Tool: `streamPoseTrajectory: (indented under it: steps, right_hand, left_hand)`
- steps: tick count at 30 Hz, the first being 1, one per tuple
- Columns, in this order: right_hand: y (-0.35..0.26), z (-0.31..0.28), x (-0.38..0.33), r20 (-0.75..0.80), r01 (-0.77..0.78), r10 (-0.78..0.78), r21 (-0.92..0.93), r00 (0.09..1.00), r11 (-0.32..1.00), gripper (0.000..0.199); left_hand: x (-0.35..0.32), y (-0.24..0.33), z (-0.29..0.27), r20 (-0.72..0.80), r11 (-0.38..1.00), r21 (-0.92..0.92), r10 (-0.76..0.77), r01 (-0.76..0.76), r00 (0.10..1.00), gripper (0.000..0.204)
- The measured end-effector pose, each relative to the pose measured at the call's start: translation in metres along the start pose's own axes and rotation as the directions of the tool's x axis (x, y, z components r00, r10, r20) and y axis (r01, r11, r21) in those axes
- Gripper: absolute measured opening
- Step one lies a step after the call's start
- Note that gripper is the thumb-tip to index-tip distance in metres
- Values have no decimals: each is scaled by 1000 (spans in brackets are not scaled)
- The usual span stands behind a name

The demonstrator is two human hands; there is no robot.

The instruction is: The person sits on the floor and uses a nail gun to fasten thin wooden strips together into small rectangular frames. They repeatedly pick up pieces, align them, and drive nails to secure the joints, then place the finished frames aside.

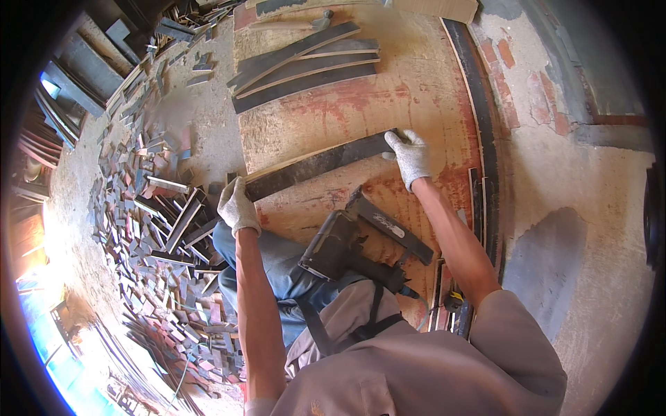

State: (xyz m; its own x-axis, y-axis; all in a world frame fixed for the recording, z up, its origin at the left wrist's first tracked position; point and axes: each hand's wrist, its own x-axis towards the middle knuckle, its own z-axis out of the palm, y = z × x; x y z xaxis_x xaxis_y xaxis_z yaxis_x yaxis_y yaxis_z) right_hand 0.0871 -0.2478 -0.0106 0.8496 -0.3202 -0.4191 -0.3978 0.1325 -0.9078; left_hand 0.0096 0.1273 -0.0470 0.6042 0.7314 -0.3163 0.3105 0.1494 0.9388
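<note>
A long black-faced wood strip [319,164] lies slantwise across the work board in front of me, its right end farther away. My left hand [238,208], in a pale knit glove, is closed on its near left end. At the other end, my right hand [411,156] grips the strip with thumb and fingers, gloved the same way. Close to my lap rests a dark nail gun [336,243], its long magazine pointing away to the right; neither hand touches it. Farther off, several black strips [305,73] lie in a loose, overlapping stack.
A hammer [321,21] lies beyond the stack on the red-stained plywood board [333,107]. Offcuts [152,256] heap up at my left. A long black strip [479,104] borders the board's right side, with a yellow-black tape measure [453,301] near my right elbow.
</note>
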Motion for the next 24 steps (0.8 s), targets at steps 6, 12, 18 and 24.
streamPoseTrajectory:
  steps: [6,12,18,24]
  right_hand:
    - [7,3,-4,17,-13,13,-34,1000,999,19]
    - [8,-6,-9,89,57,-48,-94,995,994,15]
    - [19,-33,-6,164,102,-61,-257,985,961,18]
    - [11,-30,-10,179,100,-47,-297,983,949,37]
  left_hand:
    - [-24,10,-3,90,996,-29,-83,86,992,32]
    - [-32,15,-16,111,984,-52,-164,170,980,33]
    - [-50,8,-33,176,980,12,-196,197,965,39]
    - [-58,17,-28,118,985,46,-171,166,978,36]
